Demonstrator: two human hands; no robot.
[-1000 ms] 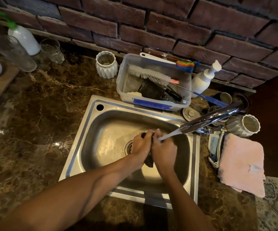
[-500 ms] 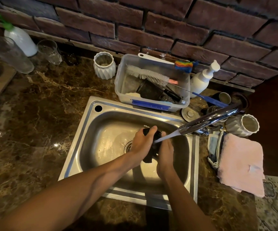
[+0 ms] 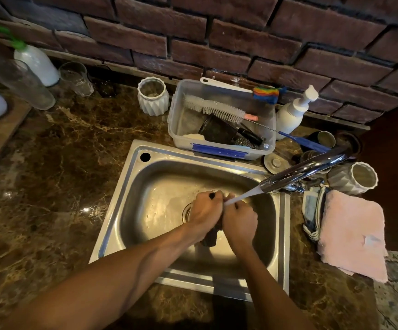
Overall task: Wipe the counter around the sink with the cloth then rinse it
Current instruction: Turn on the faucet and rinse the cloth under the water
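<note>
Over the steel sink (image 3: pixel 131 186), my left hand (image 3: pixel 204 210) and my right hand (image 3: pixel 240 219) are pressed together, both gripping a dark cloth (image 3: pixel 210 237). Most of the cloth is hidden between the palms; a dark end hangs below them. Water streams from the chrome tap (image 3: pixel 307 169) onto the hands and cloth. The brown marble counter (image 3: pixel 50 175) surrounds the sink and shines wet in spots.
A clear plastic tub (image 3: pixel 221 148) with brushes sits behind the sink. A white soap pump bottle (image 3: pixel 293 113) and ribbed cups (image 3: pixel 357 178) stand at the right. A pink towel (image 3: pixel 352 234) lies right of the sink. Glasses (image 3: pixel 75 78) and bottles line the back left by the brick wall.
My left hand has dropped back down against the right one, squeezing the cloth under the stream; half a second ago it was lifted with more cloth showing.
</note>
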